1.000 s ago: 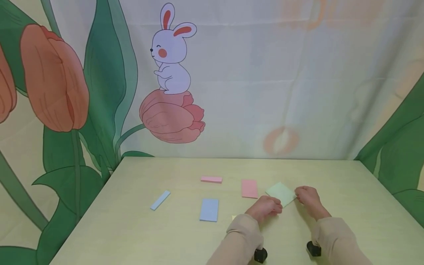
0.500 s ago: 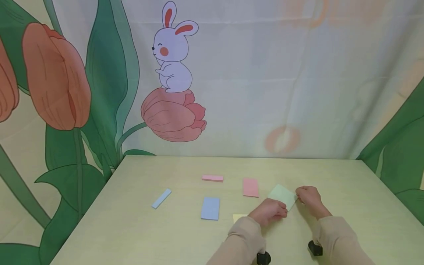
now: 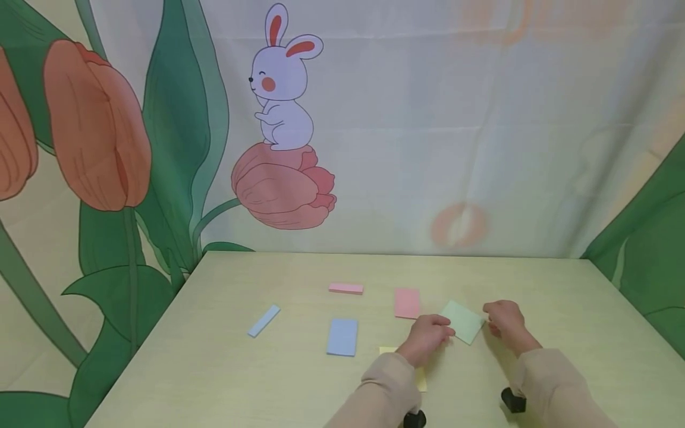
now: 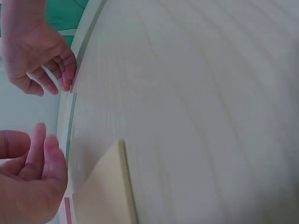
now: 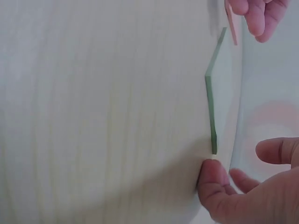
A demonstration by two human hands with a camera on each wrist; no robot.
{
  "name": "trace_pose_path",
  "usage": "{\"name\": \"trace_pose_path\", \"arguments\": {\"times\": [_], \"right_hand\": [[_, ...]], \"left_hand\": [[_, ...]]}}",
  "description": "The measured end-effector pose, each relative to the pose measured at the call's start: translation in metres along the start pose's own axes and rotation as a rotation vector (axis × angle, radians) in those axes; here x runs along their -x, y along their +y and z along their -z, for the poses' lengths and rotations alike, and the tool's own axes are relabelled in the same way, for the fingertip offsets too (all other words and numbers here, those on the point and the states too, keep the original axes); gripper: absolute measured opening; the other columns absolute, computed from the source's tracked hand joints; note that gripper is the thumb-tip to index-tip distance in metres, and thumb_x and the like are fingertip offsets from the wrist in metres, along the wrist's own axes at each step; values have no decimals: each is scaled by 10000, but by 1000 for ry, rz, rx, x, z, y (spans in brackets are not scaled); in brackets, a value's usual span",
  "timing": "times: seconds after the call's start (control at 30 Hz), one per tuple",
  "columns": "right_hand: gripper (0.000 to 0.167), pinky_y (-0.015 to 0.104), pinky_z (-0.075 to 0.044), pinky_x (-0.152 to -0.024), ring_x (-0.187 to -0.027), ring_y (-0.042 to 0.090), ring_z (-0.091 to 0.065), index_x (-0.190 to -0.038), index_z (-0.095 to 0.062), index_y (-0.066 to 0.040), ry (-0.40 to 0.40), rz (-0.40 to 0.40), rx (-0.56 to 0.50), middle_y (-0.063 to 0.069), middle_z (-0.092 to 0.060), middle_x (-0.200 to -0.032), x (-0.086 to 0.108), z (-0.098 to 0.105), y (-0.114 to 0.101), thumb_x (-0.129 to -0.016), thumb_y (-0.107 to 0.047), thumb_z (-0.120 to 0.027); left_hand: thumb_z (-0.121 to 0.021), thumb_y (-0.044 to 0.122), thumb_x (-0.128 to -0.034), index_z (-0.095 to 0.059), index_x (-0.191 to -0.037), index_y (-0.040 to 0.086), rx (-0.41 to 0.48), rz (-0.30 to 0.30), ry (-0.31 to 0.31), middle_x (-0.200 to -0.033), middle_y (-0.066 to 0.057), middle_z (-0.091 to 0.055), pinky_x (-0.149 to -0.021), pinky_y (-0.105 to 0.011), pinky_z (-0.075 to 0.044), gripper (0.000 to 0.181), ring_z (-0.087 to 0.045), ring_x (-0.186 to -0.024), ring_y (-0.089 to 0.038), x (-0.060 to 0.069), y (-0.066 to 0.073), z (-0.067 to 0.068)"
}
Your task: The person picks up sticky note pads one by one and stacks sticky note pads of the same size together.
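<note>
The pale green note pad (image 3: 464, 322) lies flat toward the bench's three-o'clock side, turned into a diamond, between the hands. The left hand (image 3: 426, 339) is at its eight o'clock, covering a bit of its near edge; the right hand (image 3: 508, 325) is at three, fingers loosely bent by the corner. The hands are apart. In the wrist views each thumb stands away from the fingers, and neither hand grips the pad; whether the fingertips touch it cannot be told.

At seven o'clock a yellow note pad (image 3: 421, 380) is mostly hidden beneath the left arm; its thick, straight edge shows in the left wrist view. Between nine and ten lie a pink rectangular pad (image 3: 407, 303) and, farther off, a narrow pink strip (image 3: 346, 289). Around nine are a blue rectangular pad (image 3: 342, 337) and a slim, slanted blue strip (image 3: 263, 321).

The bench (image 3: 214, 380) has pale, faintly streaked wood grain; its near edge is cut off. Beige sleeves (image 3: 387, 383) bunch at the wrists. Behind, at twelve, hangs a creased fabric backdrop (image 3: 396, 119) printed with tulips and a rabbit, its orange marks blurred.
</note>
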State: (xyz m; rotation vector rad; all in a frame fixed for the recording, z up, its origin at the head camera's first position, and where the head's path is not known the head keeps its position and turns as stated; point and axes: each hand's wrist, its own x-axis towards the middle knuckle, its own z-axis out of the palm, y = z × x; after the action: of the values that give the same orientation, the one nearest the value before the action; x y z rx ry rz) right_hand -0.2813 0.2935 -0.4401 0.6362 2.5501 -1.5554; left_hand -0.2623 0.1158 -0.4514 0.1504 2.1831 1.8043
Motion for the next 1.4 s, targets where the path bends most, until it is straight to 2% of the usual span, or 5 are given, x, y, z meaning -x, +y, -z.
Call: {"name": "trace_pose_path", "arguments": {"times": [0.2,0.47,0.73,1.03,1.4], "right_hand": [[593,254,-478,-632,-741,173,-465,-1287,-210,129,-64,-100,-111,215,-390,-1025,8,5,-3,-819,-170,-416],[646,301,-507,-677,-715,171,-526,-1330,-129,113,-172,-151,-226,222,-426,-1041,18,8,-4,-846,-187,-434],[625,288,-509,-680,-714,150,-534,-1316,-151,114,-224,-125,-254,194,-433,-1003,25,2,-2,-854,-190,-444],[584,273,-506,-676,-718,140,-530,-1302,-201,102,-206,-123,-240,165,-442,-977,28,-2,-2,-859,-192,-444],[588,273,-509,-675,-706,143,-529,-1298,-201,105,-209,-133,-232,144,-458,-934,27,-1,-3,-849,-184,-447]], "left_hand": [[-453,-71,-736,-573,-1083,-29,-72,-93,97,-986,-110,-637,-751,-256,-471,370,-575,-927,-193,-6,1,8],[-421,-56,-735,-446,-1244,-41,-92,-55,-16,-1276,-191,-468,-949,-427,-384,510,-434,-1178,-337,-7,3,19],[-406,-29,-772,-361,-1317,-17,-147,-40,-118,-1339,-177,-409,-455,-206,-293,547,-463,-686,-137,-7,4,26],[-477,-47,-715,-405,-1285,-32,-215,-57,-153,-1288,-182,-462,-801,-335,-433,575,-489,-1027,-228,-7,4,26],[-478,-31,-733,-451,-1247,-51,-215,-50,-166,-1236,-173,-515,-636,-254,-425,514,-512,-838,-184,-5,8,26]]}}
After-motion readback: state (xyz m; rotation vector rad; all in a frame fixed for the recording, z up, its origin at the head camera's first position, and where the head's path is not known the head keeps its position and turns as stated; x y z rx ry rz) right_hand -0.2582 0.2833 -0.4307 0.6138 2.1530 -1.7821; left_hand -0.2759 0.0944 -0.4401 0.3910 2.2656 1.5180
